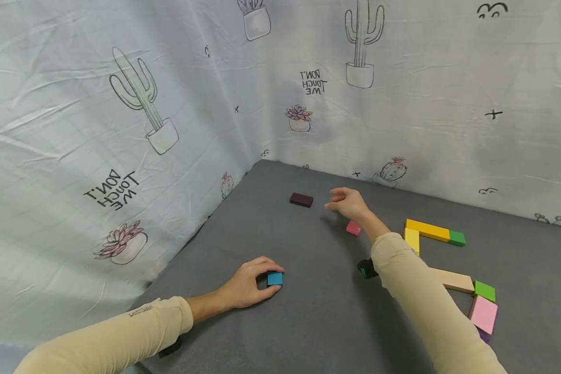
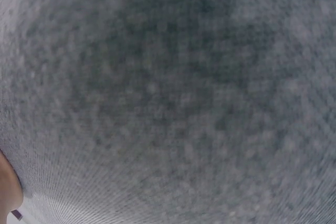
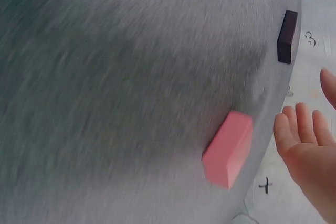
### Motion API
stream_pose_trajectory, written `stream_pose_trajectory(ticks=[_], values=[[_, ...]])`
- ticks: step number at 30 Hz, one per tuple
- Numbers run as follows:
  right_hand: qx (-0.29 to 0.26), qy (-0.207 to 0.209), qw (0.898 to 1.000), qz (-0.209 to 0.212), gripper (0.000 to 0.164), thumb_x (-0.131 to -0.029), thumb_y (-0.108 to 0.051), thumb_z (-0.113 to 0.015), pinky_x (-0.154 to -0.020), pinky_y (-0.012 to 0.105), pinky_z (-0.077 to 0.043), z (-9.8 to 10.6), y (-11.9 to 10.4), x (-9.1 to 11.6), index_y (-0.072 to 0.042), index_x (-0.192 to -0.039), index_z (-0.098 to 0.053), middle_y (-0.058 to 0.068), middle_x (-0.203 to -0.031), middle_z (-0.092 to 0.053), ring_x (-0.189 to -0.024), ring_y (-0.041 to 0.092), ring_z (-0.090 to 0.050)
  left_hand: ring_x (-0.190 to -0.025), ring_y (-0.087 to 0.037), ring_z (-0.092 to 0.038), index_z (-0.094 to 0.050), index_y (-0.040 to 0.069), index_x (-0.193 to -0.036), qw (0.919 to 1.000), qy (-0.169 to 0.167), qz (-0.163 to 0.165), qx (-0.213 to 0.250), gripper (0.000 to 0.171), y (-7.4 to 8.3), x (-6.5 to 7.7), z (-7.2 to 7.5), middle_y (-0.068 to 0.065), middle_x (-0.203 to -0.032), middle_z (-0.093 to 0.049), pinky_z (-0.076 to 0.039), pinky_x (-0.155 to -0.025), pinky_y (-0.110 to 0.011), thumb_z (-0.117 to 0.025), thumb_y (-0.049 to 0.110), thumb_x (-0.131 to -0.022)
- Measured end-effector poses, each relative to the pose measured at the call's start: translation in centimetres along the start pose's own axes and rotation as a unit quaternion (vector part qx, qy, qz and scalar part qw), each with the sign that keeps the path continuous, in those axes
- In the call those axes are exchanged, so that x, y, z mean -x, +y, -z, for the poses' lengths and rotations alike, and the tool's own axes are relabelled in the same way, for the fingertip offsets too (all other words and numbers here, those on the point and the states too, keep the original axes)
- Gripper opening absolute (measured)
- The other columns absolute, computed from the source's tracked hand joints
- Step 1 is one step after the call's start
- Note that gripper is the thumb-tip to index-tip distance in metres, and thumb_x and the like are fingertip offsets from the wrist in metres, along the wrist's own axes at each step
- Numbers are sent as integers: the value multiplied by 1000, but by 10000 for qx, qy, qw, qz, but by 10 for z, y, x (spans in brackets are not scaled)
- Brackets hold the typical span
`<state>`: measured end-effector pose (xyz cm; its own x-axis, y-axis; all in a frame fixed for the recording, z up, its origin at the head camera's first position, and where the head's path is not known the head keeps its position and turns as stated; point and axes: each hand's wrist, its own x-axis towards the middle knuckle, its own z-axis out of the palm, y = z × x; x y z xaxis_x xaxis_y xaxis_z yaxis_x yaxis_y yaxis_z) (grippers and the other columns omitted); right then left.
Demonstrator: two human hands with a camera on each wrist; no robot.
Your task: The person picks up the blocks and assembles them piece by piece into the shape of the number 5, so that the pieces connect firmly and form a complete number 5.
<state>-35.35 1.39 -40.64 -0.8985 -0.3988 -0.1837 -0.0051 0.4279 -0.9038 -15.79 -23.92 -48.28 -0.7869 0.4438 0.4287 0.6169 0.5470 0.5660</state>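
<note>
On the grey table my left hand (image 1: 249,284) holds a small blue block (image 1: 275,279) between thumb and fingers. Only a bit of this hand (image 2: 7,187) shows at the edge of the left wrist view. My right hand (image 1: 350,204) is farther back with its fingers loosely bent and nothing between them. A dark brown block (image 1: 301,200) lies just left of its fingertips. Under the right wrist is a pinkish-red block (image 1: 353,228), partly covered by the arm; the right wrist view shows this block (image 3: 229,149) whole, apart from the hand (image 3: 310,156).
Right of my right forearm stand several joined blocks: a long orange-yellow block (image 1: 427,230), a green one (image 1: 457,238), a yellow one (image 1: 412,240), a beige one (image 1: 453,280) and a pink one (image 1: 484,314). A printed white cloth (image 1: 430,130) hangs along the table's back and left edges.
</note>
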Motion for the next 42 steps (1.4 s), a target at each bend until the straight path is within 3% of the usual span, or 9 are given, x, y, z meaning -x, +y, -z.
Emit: stream_pose_trajectory(ticks=[6,15,21,28,32,42], values=[[-376,89,9991,160,56,-92,2,-60,-102,44,-36,-20,1,-12,0,-143,-37,21,-136,-44,-127,33,-39,-94,-12,-58,-66,8,-112,10000,-8,36,8,32,2,0,0,-1,-109,-60,-50,-78,-26,-76,10,-82],[-405,219,9983,351,56,-90,11,-57,-102,43,-35,-44,6,-30,0,-142,-40,19,-136,-43,-127,32,-38,-95,-12,-58,-66,8,-112,9998,-63,181,-42,31,5,1,2,-1,-109,-60,-49,-80,-26,-75,11,-83],[-11,306,9986,438,57,-89,9,-60,-101,44,-36,-53,9,-38,0,-141,-41,19,-140,-42,-130,31,-37,-97,-12,-57,-65,9,-114,9994,-206,226,-158,30,4,2,0,0,-110,-59,-48,-83,-25,-73,14,-85],[402,400,9961,670,57,-89,6,-62,-101,45,-36,-60,1,-48,-1,-142,-41,17,-144,-41,-133,32,-35,-96,-11,-57,-66,9,-112,9997,-80,41,-219,30,0,1,1,0,-108,-60,-47,-83,-23,-74,12,-84],[772,242,9942,712,58,-90,3,-62,-102,45,-35,-62,0,-54,-2,-144,-38,16,-145,-39,-134,32,-34,-95,-11,-57,-66,8,-111,9997,-98,-4,-232,29,1,0,1,0,-106,-60,-47,-83,-23,-74,12,-84],[1628,106,9823,922,53,-90,1,-64,-100,44,-38,-66,-6,-63,0,-140,-44,18,-137,-47,-126,33,-42,-96,-11,-57,-66,8,-112,9993,-152,10,-343,30,3,-2,3,0,-107,-60,-46,-84,-22,-74,14,-84]])
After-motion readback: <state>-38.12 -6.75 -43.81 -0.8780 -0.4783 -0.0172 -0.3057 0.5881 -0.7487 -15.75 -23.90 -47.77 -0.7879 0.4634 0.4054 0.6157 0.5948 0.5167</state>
